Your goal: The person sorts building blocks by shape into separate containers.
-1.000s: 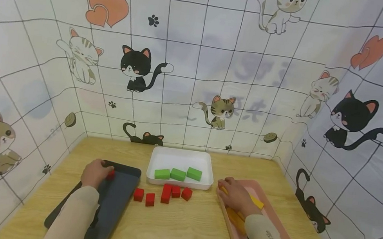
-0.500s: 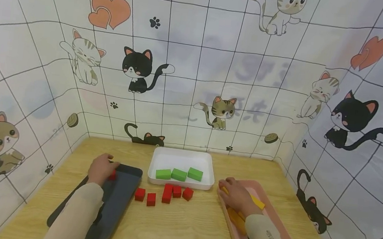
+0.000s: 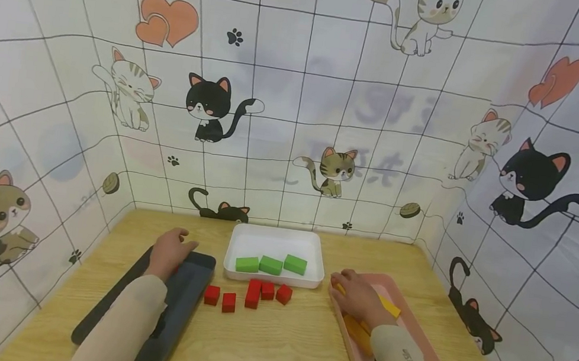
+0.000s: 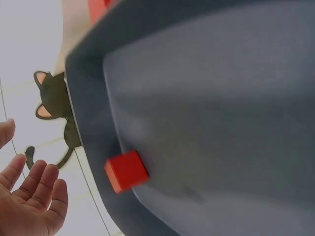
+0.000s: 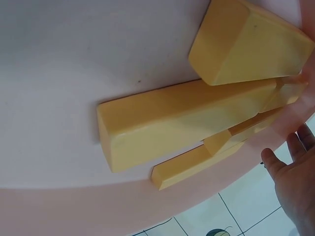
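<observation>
My left hand (image 3: 168,255) hovers over the far end of the dark grey tray (image 3: 186,291), its fingers loosely spread and holding nothing. Inside that tray, against its end wall, sits a red cube (image 4: 125,172), seen apart from the fingers in the left wrist view and hidden by the hand in the head view. On the right, my right hand (image 3: 359,298) is at the pink tray (image 3: 422,353), overlapping the yellow blocks (image 3: 389,306) there. From the right wrist, the fingers look relaxed beside the tray's rim, with several long yellow blocks (image 5: 187,118) lying inside.
Between the trays, several red blocks (image 3: 252,294) lie on the wooden table (image 3: 248,354). Behind them stands a white tray (image 3: 277,241) with 3 green blocks (image 3: 271,265) along its near side. A cat-patterned sheet (image 3: 277,101) encloses the back and sides.
My left hand has drawn away from the red cube, its fingers opening, and shifted right and slightly forward over the tray. The right hand has stayed in place.
</observation>
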A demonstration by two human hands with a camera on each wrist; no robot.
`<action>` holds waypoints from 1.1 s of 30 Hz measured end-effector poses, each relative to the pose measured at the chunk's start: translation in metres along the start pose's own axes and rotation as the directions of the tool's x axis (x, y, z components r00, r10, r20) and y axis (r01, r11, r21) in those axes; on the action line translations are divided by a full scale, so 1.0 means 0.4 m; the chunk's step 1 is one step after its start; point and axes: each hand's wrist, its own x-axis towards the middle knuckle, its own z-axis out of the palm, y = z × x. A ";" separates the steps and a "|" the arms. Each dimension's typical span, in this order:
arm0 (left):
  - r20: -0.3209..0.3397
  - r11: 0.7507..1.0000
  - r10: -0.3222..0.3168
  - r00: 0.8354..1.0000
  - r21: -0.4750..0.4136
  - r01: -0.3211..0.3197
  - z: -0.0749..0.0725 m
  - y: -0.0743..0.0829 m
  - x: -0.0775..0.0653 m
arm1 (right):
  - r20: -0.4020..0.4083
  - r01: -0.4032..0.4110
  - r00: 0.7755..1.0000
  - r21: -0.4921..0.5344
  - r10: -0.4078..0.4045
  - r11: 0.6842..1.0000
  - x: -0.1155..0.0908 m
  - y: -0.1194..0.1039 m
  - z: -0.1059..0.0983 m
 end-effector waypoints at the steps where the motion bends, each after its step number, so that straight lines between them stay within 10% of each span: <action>1: 0.002 1.000 0.007 1.000 -0.013 -0.007 0.005 0.008 0.000 | 0.001 -0.002 1.000 0.002 0.002 1.000 -0.002 0.000 0.000; 17: 0.069 0.985 0.099 0.993 -0.147 -0.088 0.119 0.169 -0.028 | 0.003 0.000 1.000 -0.011 0.000 1.000 -0.001 0.002 0.001; 33: 0.120 0.972 0.122 0.985 -0.216 -0.094 0.234 0.245 -0.112 | 0.003 0.018 1.000 -0.005 -0.018 1.000 -0.009 -0.011 -0.016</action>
